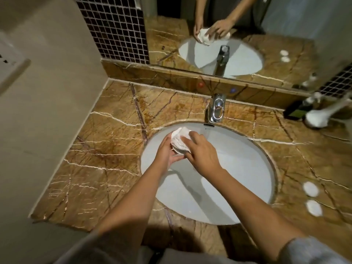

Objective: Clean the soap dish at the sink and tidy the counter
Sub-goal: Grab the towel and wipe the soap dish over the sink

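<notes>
On the far left is a plain wall (47, 92), and next to it starts the brown stone counter (106, 149) with thin white lines running over it. The white round sink (238, 168) sits in the middle of the counter.

The left hand (167, 151) is over the back left part of the sink. It is curled under a white thing and holds it up from below. This white thing looks like the soap dish (180, 139), but it is a bit blurry, so I cannot tell its shape well. The right hand (202, 151) lies on top of the dish, with its fingers (187, 139) bent down and pressing on it. Both hands hold the dish between them, above the sink bowl.

Behind the sink stands the shiny tap (216, 109). Above the tap is a mirror (228, 35) that shows the hands and the sink again.

On the right side of the counter, near the front, lie two small round white things (310, 189), one just beside the other. At the back right are a dark bottle (297, 109) and a white object (318, 117), too blurry to name.
</notes>
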A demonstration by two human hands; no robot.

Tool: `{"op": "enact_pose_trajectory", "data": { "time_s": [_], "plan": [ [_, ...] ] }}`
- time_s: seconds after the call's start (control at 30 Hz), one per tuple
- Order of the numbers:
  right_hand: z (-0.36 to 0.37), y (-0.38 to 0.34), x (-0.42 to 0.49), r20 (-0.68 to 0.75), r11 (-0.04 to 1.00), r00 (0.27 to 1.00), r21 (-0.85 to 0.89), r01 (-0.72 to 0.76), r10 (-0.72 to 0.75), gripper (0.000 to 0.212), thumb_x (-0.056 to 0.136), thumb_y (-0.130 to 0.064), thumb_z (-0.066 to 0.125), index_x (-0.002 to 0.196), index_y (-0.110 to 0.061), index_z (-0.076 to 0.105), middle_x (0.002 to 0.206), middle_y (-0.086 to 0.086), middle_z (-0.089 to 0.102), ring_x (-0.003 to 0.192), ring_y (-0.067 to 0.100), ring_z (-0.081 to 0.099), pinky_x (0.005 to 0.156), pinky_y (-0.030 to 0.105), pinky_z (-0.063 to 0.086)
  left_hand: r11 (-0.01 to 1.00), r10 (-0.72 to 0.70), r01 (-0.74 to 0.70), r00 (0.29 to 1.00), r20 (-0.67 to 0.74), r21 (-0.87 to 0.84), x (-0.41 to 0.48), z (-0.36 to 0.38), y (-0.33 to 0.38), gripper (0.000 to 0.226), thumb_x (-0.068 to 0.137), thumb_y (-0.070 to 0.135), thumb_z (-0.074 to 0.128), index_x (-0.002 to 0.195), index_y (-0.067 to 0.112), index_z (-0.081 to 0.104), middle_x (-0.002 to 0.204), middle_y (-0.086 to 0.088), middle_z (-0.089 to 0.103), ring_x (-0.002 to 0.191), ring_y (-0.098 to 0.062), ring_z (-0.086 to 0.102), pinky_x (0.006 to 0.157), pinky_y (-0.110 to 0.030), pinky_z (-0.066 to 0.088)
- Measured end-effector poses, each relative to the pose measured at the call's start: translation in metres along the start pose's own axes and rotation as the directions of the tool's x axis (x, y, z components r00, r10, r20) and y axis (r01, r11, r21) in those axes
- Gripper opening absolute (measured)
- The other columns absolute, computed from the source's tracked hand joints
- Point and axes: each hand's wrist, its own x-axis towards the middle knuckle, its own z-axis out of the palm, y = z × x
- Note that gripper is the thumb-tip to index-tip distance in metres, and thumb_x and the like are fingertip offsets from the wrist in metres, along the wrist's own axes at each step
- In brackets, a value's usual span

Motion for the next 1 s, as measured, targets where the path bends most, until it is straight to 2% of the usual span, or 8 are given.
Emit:
{"op": "enact_pose_trajectory", "data": {
  "time_s": [0.1,0.2,0.3,0.4,0.57,0.73,0.87,1.0],
  "plan": [
    [-0.003,0.016,-0.01,-0.001,1.0,1.0,0.023,0.008,-0.008,0.048,0.085,-0.021,0.061,0.132,-0.02,0.053,0.136,0.01,0.051,0.103,0.032,0.052,0.075,0.04,0.048,0.997,-0.021,0.019,0.999,0.026,0.078,0.006,0.015,-0.002,0.028,0.102,0.035,0.036,0.119,0.027,0.056,0.118,-0.01,0.063,0.096,-0.026,0.066,0.069,-0.047,0.059],
    [-0.007,0.03,-0.018,0.037,0.999,0.998,0.03,0.043,-0.044,0.045,0.087,-0.021,0.055,0.132,-0.023,0.054,0.137,0.006,0.051,0.102,0.03,0.05,0.08,0.039,0.045,0.987,0.001,-0.007,0.999,0.039,0.16,0.008,0.024,-0.007,0.027,0.103,0.027,0.034,0.11,0.033,0.059,0.112,-0.007,0.065,0.094,-0.024,0.066,0.062,-0.042,0.06],
    [-0.015,0.043,-0.022,0.123,0.995,0.988,0.015,0.097,-0.098,0.042,0.086,-0.022,0.05,0.127,-0.026,0.058,0.13,0.002,0.054,0.1,0.027,0.049,0.079,0.036,0.041,0.985,0.056,-0.048,0.997,-0.045,0.164,0.009,0.03,-0.018,0.026,0.103,0.026,0.036,0.113,0.032,0.059,0.113,-0.007,0.064,0.09,-0.021,0.065,0.063,-0.037,0.059],
    [-0.024,0.055,-0.025,0.157,0.992,0.981,-0.034,0.122,-0.115,0.036,0.085,-0.023,0.049,0.118,-0.025,0.065,0.115,0.002,0.06,0.098,0.027,0.051,0.073,0.034,0.04,0.977,0.088,-0.074,0.994,-0.06,0.2,0.008,0.033,-0.027,0.025,0.102,0.028,0.039,0.12,0.028,0.056,0.125,-0.01,0.059,0.106,-0.029,0.063,0.069,-0.04,0.061],
    [-0.033,0.066,-0.03,-0.003,0.997,1.0,-0.082,-0.004,0.004,0.036,0.084,-0.023,0.057,0.121,-0.023,0.061,0.119,0.008,0.058,0.1,0.032,0.053,0.072,0.038,0.045,0.963,0.107,-0.105,0.994,0.005,0.248,0.004,0.039,-0.024,0.026,0.103,0.029,0.034,0.113,0.031,0.058,0.128,-0.012,0.057,0.109,-0.032,0.063,0.065,-0.042,0.062],
    [-0.022,0.054,-0.027,0.087,0.993,0.993,-0.091,-0.077,0.085,0.038,0.09,-0.028,0.049,0.127,-0.023,0.054,0.124,0.006,0.051,0.107,0.029,0.047,0.077,0.038,0.043,0.957,0.103,-0.108,0.994,0.034,0.268,0.001,0.049,-0.025,0.026,0.103,0.029,0.034,0.116,0.029,0.057,0.127,-0.012,0.058,0.101,-0.029,0.067,0.064,-0.041,0.062],
    [-0.012,0.047,-0.033,0.151,0.989,0.977,0.0,-0.151,0.149,0.036,0.092,-0.029,0.046,0.126,-0.022,0.057,0.124,0.004,0.052,0.11,0.027,0.048,0.076,0.037,0.045,0.931,0.107,-0.094,0.994,-0.018,0.352,0.002,0.047,-0.026,0.029,0.103,0.029,0.035,0.125,0.024,0.054,0.129,-0.015,0.056,0.108,-0.036,0.063,0.066,-0.043,0.062],
    [-0.018,0.053,-0.031,0.275,0.928,0.947,0.28,-0.246,0.168,0.035,0.092,-0.026,0.046,0.123,-0.028,0.062,0.117,0.004,0.057,0.11,0.025,0.053,0.078,0.034,0.044,0.873,0.16,-0.146,0.987,0.009,0.465,0.003,0.037,-0.031,0.029,0.103,0.03,0.035,0.124,0.024,0.054,0.129,-0.018,0.056,0.105,-0.035,0.063,0.07,-0.045,0.06]
  ]
}}
